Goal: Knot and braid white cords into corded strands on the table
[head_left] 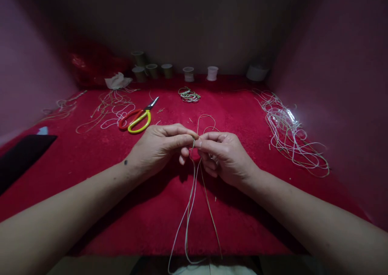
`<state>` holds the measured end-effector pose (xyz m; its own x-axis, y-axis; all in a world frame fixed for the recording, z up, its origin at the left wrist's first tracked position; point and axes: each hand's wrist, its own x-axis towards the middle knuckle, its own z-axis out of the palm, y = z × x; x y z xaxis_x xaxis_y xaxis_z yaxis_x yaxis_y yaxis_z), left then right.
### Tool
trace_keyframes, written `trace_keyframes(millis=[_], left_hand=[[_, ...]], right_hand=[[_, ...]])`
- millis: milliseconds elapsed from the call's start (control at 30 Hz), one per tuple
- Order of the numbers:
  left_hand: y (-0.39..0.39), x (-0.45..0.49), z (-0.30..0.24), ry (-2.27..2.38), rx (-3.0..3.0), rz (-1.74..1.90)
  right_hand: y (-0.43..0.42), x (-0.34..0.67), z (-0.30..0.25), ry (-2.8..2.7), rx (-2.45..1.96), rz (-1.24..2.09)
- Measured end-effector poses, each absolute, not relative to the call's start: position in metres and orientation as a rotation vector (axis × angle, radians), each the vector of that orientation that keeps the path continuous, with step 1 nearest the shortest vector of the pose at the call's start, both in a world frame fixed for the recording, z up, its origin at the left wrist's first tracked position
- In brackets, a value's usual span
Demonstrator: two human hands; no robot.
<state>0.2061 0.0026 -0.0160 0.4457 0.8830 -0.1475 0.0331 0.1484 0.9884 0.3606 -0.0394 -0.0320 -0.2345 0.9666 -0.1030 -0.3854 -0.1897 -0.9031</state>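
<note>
Over the middle of a red cloth point(248, 210), my left hand point(159, 145) and my right hand point(222, 154) meet fingertip to fingertip. Both pinch the same bundle of thin pale cords point(190, 198) at one spot. From the pinch, the cords hang down toward me and off the front edge. A loop of the same cord rises behind my fingers and lies on the cloth.
Scissors point(136, 119) with red and yellow handles lie at the left, beside loose cords point(112, 107). A big tangle of pale cord point(287, 133) spreads at the right. A small coiled bundle point(189, 95) and several spools point(188, 74) sit along the back. A dark flat object point(21, 156) lies far left.
</note>
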Motion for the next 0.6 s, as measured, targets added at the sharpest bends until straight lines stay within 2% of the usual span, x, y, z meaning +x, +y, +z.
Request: trace_keyframes(millis=[600], left_hand=[[0.0042,0.2052,-0.0168,0.938,1.295,0.706]], right_hand=[[-0.0323,0.3683,-0.0323,-0.75,-0.805,2.062]])
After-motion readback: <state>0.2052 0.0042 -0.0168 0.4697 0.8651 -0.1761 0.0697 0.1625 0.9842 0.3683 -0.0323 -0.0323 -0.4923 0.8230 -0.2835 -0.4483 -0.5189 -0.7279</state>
